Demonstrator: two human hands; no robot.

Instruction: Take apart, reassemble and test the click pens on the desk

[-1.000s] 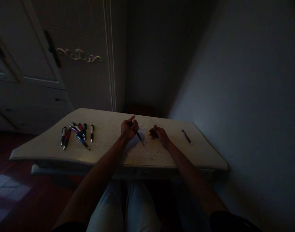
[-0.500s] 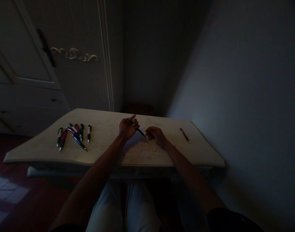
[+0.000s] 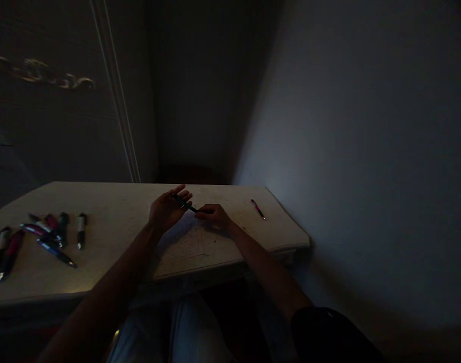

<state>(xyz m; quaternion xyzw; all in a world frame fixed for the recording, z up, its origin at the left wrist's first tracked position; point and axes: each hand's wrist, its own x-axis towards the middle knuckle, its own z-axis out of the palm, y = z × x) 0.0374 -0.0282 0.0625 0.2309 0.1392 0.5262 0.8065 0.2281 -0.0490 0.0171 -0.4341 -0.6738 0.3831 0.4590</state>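
A dark pen (image 3: pixel 184 202) is held above the table between my two hands. My left hand (image 3: pixel 165 210) is turned palm up, and the pen's back end lies across it near the thumb while the fingers stretch partly out. My right hand (image 3: pixel 215 217) pinches the pen's front end, with its fingertips closed and partly hidden. Beneath both hands lies a sheet of paper (image 3: pixel 187 239) with faint marks that are too dim to read.
On the table's (image 3: pixel 117 212) left side lie several pens, among them a blue pen (image 3: pixel 56 252), a red pen (image 3: pixel 11 254) and a white-and-black pen (image 3: pixel 81 231). A pink-and-black pen (image 3: pixel 258 209) lies at the right. A wall (image 3: pixel 347 151) borders the right side.
The view has swung right, so everything sits further left. My right hand has come to the pen's front end and closed on it. The left fingers have uncurled somewhat.
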